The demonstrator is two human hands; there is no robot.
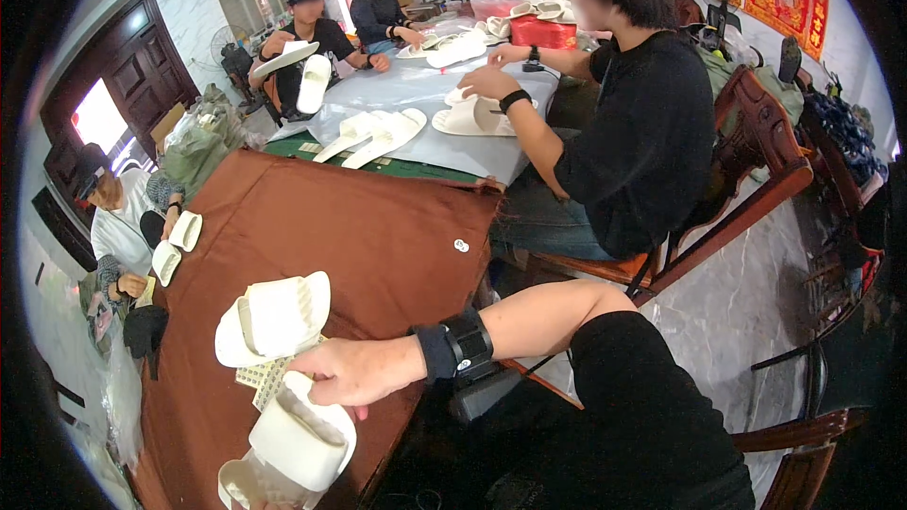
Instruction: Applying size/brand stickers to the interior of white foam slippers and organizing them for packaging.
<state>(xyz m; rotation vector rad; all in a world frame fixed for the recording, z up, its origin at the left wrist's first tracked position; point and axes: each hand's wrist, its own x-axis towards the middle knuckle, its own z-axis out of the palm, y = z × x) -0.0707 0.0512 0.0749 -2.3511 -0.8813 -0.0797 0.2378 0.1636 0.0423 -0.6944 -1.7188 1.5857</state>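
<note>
Slipper (pixel 300 436) sits under right hand (pixel 354 373); fingers grip its strap.

Your right forearm (pixel 539 316) is bare below a black sleeve (pixel 642 397), and a black wristband (pixel 458 348) with a small device wraps your wrist.

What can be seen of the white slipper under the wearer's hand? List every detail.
The white slipper is an open-toe slide with a broad strap arching over a flat footbed, in what looks like soft foam or cloth. It lies tilted at the near edge of the brown tablecloth, its opening facing up. The right hand rests on its upper end, fingers curled over the rim. Another white slipper lies just beyond, and a third sits partly beneath it at the picture's lower edge.
</note>
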